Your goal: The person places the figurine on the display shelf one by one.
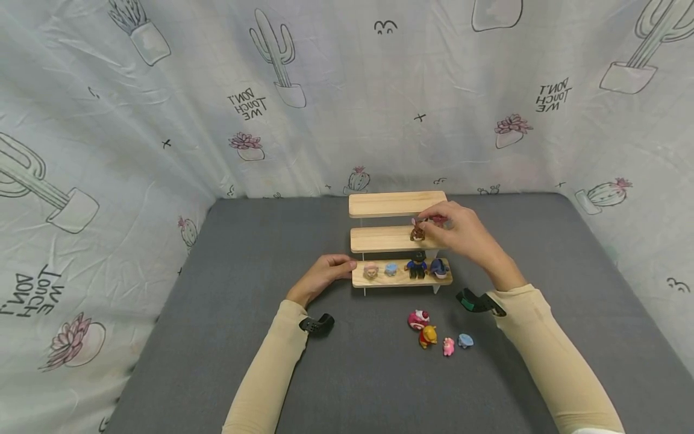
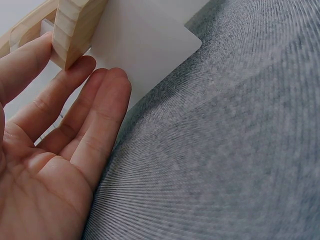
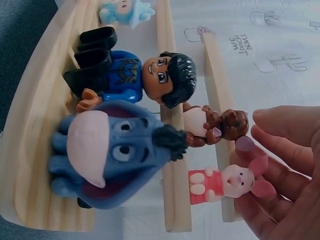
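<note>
A three-tier wooden display shelf stands on the grey table. My left hand grips the left end of its lowest board, thumb against the wood and a finger on its other side. At the middle board, my right hand pinches the head of a small brown bear figurine between thumb and finger. Beside the bear on that board stands a pink piglet figurine, close to my other fingers. Along the lowest board are a blue donkey figurine, a black-haired toy figure, a light-blue figurine and a pinkish figurine.
In front of the shelf lie a magenta figurine, a yellow bear figurine in red, a small pink figurine and a light-blue one. A patterned white curtain hangs behind and at both sides. White side supports hold the boards.
</note>
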The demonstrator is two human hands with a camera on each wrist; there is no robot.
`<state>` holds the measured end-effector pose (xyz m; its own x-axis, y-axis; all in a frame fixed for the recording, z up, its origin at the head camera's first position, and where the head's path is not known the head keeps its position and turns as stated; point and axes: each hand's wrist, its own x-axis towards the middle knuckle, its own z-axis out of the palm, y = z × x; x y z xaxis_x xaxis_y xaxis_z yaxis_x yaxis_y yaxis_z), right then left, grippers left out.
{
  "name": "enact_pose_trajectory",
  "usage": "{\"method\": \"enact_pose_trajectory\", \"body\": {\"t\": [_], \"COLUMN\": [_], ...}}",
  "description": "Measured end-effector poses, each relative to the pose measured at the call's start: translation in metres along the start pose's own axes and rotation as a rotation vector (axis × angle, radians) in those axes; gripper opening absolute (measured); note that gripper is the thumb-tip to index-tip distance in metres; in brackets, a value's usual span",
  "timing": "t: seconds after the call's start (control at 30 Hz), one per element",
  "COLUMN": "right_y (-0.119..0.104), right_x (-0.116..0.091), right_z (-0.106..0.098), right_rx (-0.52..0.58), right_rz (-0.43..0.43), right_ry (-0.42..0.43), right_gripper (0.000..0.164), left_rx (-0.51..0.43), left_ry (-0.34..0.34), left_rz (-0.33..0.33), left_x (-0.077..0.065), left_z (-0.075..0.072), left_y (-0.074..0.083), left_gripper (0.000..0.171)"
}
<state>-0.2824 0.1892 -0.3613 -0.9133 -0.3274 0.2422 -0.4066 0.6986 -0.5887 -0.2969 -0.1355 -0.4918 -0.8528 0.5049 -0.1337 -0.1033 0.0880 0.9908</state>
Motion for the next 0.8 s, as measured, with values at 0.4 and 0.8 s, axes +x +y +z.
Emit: {"method": "enact_pose_trajectory", "body": {"t": [0.4,0.8], "right_y": [-0.001,-0.013], "right_x": [-0.005,-0.017], "right_z": [-0.010,-0.022], "right_rx": [0.032,0.035], "right_rz": [-0.024,-0.109], "right_ry": [0.081,0.141], "right_gripper": [0.023,0.023], "left_rx": [0.018,-0.001], "left_ry": [0.019,0.015], "left_rz": [-0.014,-0.012], "left_x": [-0.001,0.001], "left_z": [0.001,0.001], "left_y": [-0.001,-0.002], "left_gripper": [0.035,0.036]}}
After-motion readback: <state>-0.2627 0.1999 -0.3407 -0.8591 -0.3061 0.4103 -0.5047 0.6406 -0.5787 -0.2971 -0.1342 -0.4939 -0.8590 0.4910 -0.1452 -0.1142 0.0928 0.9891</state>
